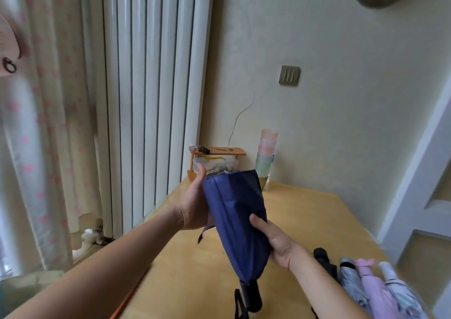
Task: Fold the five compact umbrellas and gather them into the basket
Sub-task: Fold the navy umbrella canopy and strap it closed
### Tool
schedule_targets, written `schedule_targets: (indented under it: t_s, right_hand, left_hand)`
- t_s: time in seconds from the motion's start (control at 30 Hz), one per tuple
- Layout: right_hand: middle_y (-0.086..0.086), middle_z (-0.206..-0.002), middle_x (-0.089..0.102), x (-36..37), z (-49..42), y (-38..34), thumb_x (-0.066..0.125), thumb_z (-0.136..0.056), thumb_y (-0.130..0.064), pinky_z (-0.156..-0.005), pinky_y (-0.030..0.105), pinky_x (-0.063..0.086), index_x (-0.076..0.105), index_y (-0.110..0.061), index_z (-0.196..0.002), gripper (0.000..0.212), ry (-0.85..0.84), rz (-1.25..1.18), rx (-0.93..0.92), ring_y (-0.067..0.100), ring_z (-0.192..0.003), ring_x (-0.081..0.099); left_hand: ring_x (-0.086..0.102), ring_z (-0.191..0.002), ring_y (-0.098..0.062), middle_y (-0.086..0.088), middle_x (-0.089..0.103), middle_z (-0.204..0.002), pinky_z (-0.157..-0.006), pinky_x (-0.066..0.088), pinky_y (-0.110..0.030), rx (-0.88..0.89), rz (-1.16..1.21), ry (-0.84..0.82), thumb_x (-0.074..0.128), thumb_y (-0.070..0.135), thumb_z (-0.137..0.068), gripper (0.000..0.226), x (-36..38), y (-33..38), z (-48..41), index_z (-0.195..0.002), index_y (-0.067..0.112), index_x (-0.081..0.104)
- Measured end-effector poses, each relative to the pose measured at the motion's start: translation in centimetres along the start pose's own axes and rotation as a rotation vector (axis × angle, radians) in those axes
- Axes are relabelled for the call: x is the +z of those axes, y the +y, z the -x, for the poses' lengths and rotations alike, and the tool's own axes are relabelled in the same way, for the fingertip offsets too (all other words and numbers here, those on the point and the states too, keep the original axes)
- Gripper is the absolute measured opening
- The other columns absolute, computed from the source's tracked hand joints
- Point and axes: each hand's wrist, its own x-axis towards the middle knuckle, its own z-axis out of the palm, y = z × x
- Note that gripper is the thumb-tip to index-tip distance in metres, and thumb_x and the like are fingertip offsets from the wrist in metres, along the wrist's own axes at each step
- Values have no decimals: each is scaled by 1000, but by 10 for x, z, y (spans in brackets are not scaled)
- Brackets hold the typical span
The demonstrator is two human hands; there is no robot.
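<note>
I hold a dark blue compact umbrella (pixel 235 221) above the wooden table (pixel 305 216), its black handle pointing down toward me and its loose canopy end tilted away. My left hand (pixel 195 204) grips the upper left side of the canopy. My right hand (pixel 275 243) wraps the lower right side. A small closing strap (pixel 202 235) dangles under my left hand. At the lower right lie a black umbrella (pixel 325 262), a silver-grey one (pixel 351 284), a pink one (pixel 373 284) and a white one (pixel 400 292). No basket is in view.
A small orange wooden shelf (pixel 217 151) with a clear box stands at the table's far corner, beside a stack of pastel cups (pixel 266 155). A tall white radiator (pixel 156 86) and a patterned curtain (pixel 48 123) fill the left. A white door frame (pixel 415 184) is right.
</note>
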Motion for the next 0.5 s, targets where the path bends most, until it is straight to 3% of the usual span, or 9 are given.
schedule_targets:
  t_s: [0.07, 0.13, 0.2, 0.27, 0.3, 0.4, 0.5]
  right_hand:
    - [4, -122, 75, -6, 4, -14, 91, -57, -53, -94, 33, 54, 65, -13, -128, 86, 14, 130, -35, 21, -113, 71]
    - [-1, -116, 77, -11, 4, -29, 91, -61, -49, -99, 37, 54, 67, -16, -124, 75, 52, 286, -50, 18, -108, 72]
    - [-6, -112, 78, -16, -1, -41, 93, -70, -41, -101, 42, 55, 70, -21, -121, 59, 105, 428, -67, 15, -104, 73]
    - [-10, -108, 78, -20, -8, -49, 93, -73, -34, -96, 43, 58, 73, -27, -115, 47, 138, 595, -119, 12, -101, 73]
    - [-12, -104, 78, -22, -12, -51, 93, -72, -36, -93, 42, 59, 74, -31, -109, 42, 170, 700, -143, 11, -98, 73]
    - [-12, -88, 74, -24, -21, -54, 89, -69, -53, -76, 38, 57, 70, -36, -85, 30, 324, 1050, -149, 13, -87, 67]
    - [-12, -86, 70, -22, -31, -49, 84, -66, -64, -68, 34, 51, 67, -34, -84, 38, 402, 1206, -90, 16, -83, 63]
  left_hand:
    - [49, -138, -40, -15, 52, -150, -116, 35, -58, -32, -80, -42, 27, 97, -77, 105, -13, 6, -7, -149, 25, 50]
    - [48, -139, -40, -14, 51, -151, -114, 39, -54, -31, -157, -107, 39, 87, -86, 90, -19, 13, -12, -149, 23, 49]
    - [59, -125, -36, -18, 59, -141, -102, 51, -46, 21, -308, -120, 58, 67, -92, 75, -21, 21, -14, -145, 14, 51]
    - [68, -106, -28, -14, 68, -123, -87, 55, -34, 42, -533, -121, 73, 54, -81, 71, -19, 31, -11, -131, 7, 56]
    - [68, -104, -25, -9, 70, -118, -87, 53, -31, 23, -659, -141, 76, 55, -74, 69, -19, 35, -11, -124, 10, 59]
    - [62, -123, -17, 3, 67, -132, -107, 42, -29, -9, -856, -188, 79, 79, -57, 98, -24, 38, -13, -133, 21, 58]
    - [55, -132, -15, 2, 58, -144, -114, 40, -28, -9, -829, -254, 78, 82, -53, 118, -28, 23, -23, -147, 19, 43]
